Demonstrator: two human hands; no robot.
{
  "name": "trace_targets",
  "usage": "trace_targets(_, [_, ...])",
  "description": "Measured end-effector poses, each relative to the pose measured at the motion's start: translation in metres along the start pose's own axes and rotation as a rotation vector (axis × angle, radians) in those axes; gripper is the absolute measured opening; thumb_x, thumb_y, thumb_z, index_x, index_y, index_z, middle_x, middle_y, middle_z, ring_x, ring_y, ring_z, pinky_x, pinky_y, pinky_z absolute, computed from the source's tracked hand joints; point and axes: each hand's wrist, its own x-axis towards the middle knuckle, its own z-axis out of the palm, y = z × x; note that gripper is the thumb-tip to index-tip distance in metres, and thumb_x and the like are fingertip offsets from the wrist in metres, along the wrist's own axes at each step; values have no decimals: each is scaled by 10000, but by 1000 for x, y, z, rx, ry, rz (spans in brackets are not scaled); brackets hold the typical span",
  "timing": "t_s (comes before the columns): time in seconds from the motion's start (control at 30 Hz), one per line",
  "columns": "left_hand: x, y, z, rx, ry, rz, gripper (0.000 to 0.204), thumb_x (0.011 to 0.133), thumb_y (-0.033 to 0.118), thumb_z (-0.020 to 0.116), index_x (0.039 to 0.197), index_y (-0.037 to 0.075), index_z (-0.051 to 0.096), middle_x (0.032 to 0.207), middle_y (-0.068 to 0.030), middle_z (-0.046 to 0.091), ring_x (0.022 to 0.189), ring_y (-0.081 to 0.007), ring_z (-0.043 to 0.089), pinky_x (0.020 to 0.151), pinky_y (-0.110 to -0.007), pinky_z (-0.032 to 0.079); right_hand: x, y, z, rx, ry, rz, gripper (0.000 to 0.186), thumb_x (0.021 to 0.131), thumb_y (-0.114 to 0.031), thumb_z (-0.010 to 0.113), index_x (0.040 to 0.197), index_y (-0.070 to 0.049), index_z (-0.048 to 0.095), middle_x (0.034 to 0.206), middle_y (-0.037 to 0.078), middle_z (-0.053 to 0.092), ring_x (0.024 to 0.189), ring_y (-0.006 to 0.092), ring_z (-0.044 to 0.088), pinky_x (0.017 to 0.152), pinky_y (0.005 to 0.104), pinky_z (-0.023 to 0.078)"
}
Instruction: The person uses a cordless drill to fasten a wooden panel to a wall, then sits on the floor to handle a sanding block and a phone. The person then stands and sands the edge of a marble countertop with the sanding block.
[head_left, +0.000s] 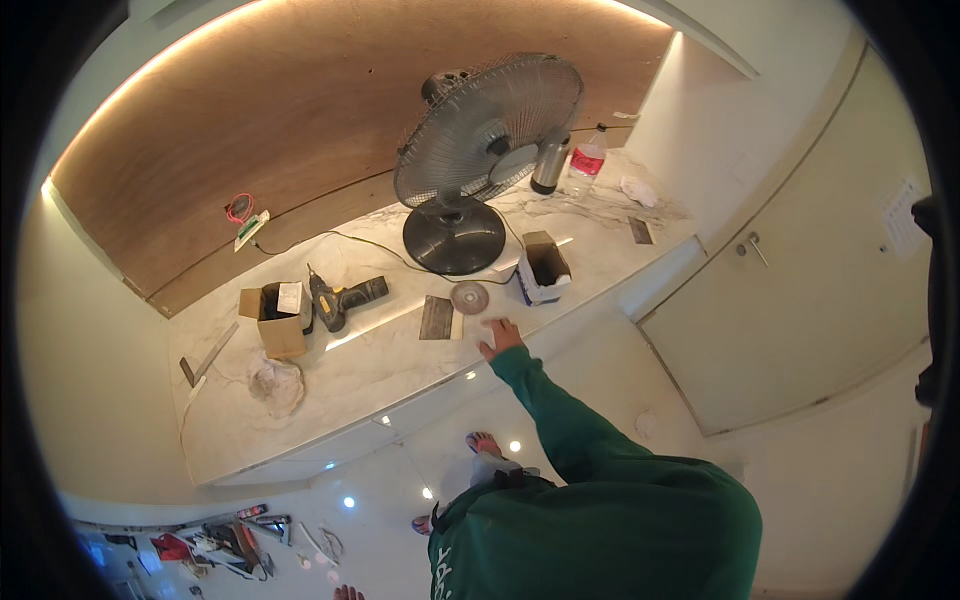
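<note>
Across the back, bent by the lens, a brown wood-toned panel [260, 130], lit along the top; off to the right, a pale door [790, 290] with a lever handle [757, 252]. Below the panel, a long white marble-patterned counter [370, 375]. On the floor [390, 485] at lower left, a loose heap of tools [225, 548]. Toward the back of the counter, a black fan [480, 125] on a round base [454, 243]. To the left, an opened brown carton [284, 342], with a cordless drill [343, 299] lying just beside it; right of the fan's base, an open white-and-blue box [541, 286]. Farther back on the right, a clear bottle [588, 163] with a red label, next to a silver flask [549, 168]. At the counter's front edge, the right hand [503, 338], green-sleeved, palm down, fingers slightly apart. Just beyond and nearest to it, a dark flat rectangle [436, 318] and a round brownish disc [469, 297], side by side on the counter. Low at the view's lower edge, only fingertips of the left hand [348, 593]; cannot tell whether spread or closed.
</note>
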Motion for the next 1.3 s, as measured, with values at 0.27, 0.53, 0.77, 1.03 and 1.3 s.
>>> trace_targets(0.27, [-127,-163,136,1094,-490,639,298,978,279,586,1092,29,702,917,-61,695,1008,-263,672,942,-451,533,95,25,38,-176,-58,315,651,784,-307,829,1306,-58,532,1296,244,553,1177,463,524,1013,541,449])
trace_targets(0.53, [-181,-196,175,757,-542,-128,323,978,314,602,1111,37,700,979,-86,705,1002,-250,674,894,-419,537,109,94,102,728,-15,297,159,843,-128,722,979,-49,695,819,100,672,728,180,643,682,344,548])
trace_targets(0.77, [-141,-191,222,808,-612,-123,346,978,345,615,1127,45,699,1033,-109,713,997,-239,676,851,-391,541,117,16,114,114,-470,427,608,807,-233,812,1297,-31,513,1227,221,626,1170,387,619,962,473,539])
trace_targets(1.03, [-163,-115,268,668,-591,74,428,1000,394,617,1241,42,654,1126,-134,708,972,-232,672,844,-386,540,118,-21,93,-38,-504,556,706,753,-304,857,1295,-36,491,1261,238,591,1206,414,576,977,475,540])
trace_targets(1.3, [-274,23,371,487,-750,675,668,1008,371,651,1513,14,398,1336,-224,601,1129,-259,590,979,-387,473,46,-19,-6,503,-535,154,572,812,-318,826,1218,-39,535,1102,240,681,1020,432,677,863,465,543])
